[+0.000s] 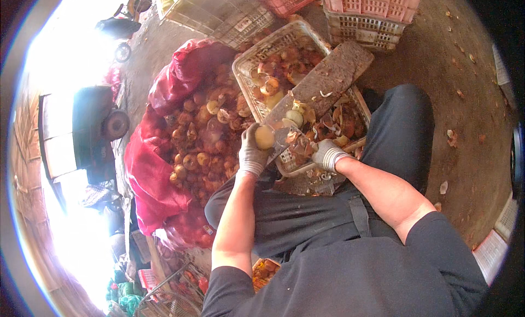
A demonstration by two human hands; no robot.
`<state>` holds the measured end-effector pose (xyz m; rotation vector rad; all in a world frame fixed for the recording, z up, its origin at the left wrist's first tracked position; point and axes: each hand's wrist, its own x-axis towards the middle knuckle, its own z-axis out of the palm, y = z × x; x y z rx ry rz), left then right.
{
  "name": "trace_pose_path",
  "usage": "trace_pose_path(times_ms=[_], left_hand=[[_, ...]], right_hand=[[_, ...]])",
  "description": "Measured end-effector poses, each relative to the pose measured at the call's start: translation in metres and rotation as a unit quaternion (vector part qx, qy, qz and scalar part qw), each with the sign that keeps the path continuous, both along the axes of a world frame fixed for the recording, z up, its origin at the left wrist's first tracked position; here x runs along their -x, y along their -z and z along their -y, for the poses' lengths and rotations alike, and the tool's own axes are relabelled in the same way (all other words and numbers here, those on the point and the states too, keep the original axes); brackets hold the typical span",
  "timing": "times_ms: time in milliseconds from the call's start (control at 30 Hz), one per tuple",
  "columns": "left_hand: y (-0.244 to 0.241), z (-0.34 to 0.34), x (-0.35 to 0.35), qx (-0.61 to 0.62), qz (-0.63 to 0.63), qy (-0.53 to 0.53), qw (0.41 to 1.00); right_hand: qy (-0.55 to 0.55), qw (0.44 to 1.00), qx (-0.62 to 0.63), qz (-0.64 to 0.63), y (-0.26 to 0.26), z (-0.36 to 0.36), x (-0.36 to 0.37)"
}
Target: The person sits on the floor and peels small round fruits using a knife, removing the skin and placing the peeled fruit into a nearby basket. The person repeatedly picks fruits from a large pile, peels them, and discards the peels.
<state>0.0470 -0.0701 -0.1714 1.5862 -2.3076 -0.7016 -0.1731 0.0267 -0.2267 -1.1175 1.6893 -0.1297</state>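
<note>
My left hand [252, 151], in a pale knitted glove with a striped cuff, holds a yellowish onion [265, 137] at the near end of a wooden board [336, 73]. In a matching glove, my right hand [327, 154] is closed around what looks like the handle of a broad-bladed knife [283, 137]; fingers hide the handle. The blade points left, beside the onion. The board lies slanting across a plastic crate [251, 87] of onion skins and trimmings. A pale, peeled-looking onion [293, 118] sits among scraps just beyond the blade.
To the left, brown onions [190, 161] spill between red mesh sacks [151, 190]. Stacked plastic crates [365, 17] and a large pale crate [223, 13] stand ahead. Scattered skins [451, 137] lie on the floor at right. A parked motorbike [121, 30] and a wheeled vehicle [92, 132] are farther left.
</note>
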Motion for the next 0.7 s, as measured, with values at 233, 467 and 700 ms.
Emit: trace_pose_path(times_ms=[233, 467, 700], left_hand=[[0.002, -0.021, 0.022, 0.011, 0.033, 0.021, 0.999], [0.026, -0.013, 0.026, -0.031, -0.228, -0.035, 0.973], [0.005, -0.006, 0.028, -0.172, -0.126, -0.111, 0.971]], right_hand=[[0.061, 0.995, 0.075, 0.023, -0.011, 0.004, 0.003], [0.094, 0.992, 0.074, 0.050, -0.044, 0.007, 0.007], [0.087, 0.992, 0.094, 0.009, -0.017, 0.009, 0.005]])
